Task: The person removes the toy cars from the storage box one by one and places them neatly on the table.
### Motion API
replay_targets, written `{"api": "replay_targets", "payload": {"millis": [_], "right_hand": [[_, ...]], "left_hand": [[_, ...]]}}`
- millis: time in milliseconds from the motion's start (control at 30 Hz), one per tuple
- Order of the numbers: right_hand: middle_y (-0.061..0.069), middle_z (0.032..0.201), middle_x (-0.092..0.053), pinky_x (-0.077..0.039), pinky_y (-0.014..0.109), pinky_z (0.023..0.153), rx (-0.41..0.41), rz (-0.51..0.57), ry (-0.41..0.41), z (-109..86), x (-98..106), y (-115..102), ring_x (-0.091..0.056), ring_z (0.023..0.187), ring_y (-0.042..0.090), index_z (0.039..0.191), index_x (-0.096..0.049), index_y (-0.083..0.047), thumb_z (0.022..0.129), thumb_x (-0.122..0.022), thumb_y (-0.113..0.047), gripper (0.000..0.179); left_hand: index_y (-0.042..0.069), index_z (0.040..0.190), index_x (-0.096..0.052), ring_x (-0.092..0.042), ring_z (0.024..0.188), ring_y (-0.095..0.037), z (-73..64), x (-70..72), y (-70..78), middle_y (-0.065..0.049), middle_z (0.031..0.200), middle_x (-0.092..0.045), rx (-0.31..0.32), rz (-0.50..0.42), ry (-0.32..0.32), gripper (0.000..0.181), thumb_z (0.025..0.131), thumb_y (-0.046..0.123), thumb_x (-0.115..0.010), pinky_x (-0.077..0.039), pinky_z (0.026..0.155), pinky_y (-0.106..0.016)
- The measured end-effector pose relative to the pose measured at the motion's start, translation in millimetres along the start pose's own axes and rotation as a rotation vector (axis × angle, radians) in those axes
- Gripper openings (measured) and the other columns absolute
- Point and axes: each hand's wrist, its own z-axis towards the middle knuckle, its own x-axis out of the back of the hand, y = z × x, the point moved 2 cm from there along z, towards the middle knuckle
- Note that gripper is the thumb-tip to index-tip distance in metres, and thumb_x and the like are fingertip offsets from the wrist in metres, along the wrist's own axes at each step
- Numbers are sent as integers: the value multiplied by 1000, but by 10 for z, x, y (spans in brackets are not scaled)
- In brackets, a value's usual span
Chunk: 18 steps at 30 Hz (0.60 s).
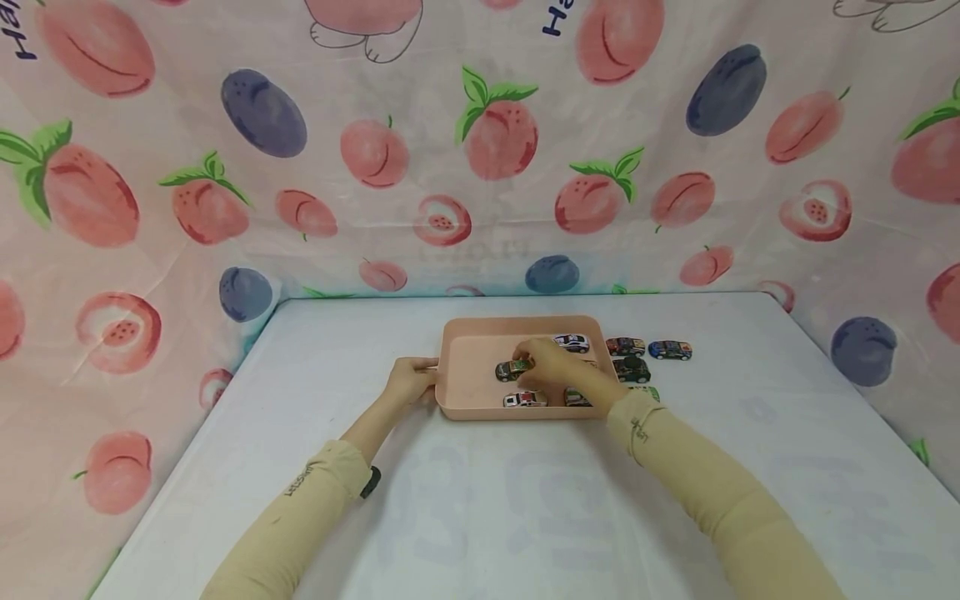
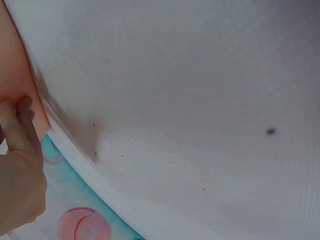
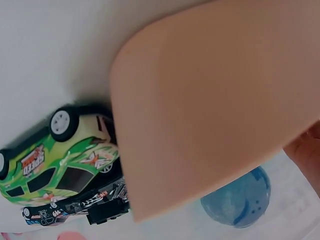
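A shallow peach-coloured tray [image 1: 468, 367] lies on the table with several toy cars in it. Over its middle, my right hand [image 1: 551, 364] pinches a dark green toy car [image 1: 512, 371] between fingers and thumb. A white-and-blue toy car [image 1: 572, 342] stands by the far wall, and a white-and-red one [image 1: 525, 400] by the near wall. Another toy car [image 1: 576, 397] is partly hidden by my right wrist. My left hand [image 1: 408, 381] touches the tray's left side; in the left wrist view its fingers [image 2: 17, 127] lie against the outer wall.
Right of the tray stand an orange-and-dark toy car [image 1: 625, 346], a blue one [image 1: 670, 350], a black one [image 1: 632, 369] and a bright green one [image 3: 60, 160], the last partly behind my sleeve. A fruit-print cloth [image 1: 487, 217] hangs behind the white table [image 1: 337, 333].
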Motion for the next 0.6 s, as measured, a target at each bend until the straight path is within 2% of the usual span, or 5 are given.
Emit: {"api": "replay_targets", "payload": {"millis": [100,400,600], "right_hand": [[18,114,-62,-52,39,89,-13,-5,-1,4,-7,-4,-58,100,27,115,-60,4,79,-74,-8,41],[15,104,-65,-50,40,90,-4,-114,21,82,-38,-13,-59,98,27,106,-63,3,81,-72,-9,29],[16,102,-66,-51,39,87,8,-117,38,84,-38,16,-59,96,28,105,-63,3,80,-72,-9,29]], "left_hand": [[-8,126,-54,-57,60,-4,-3,-5,5,-29,114,-63,2,2,0,37,90,-1,-54,-44,51,-14],[-7,127,-54,-54,55,-3,3,7,9,-29,113,-63,14,-5,2,36,90,-2,-54,-42,48,-14],[-7,126,-54,-53,56,-3,9,-6,-5,-29,113,-63,15,11,1,36,91,-1,-54,-41,49,-14]]}}
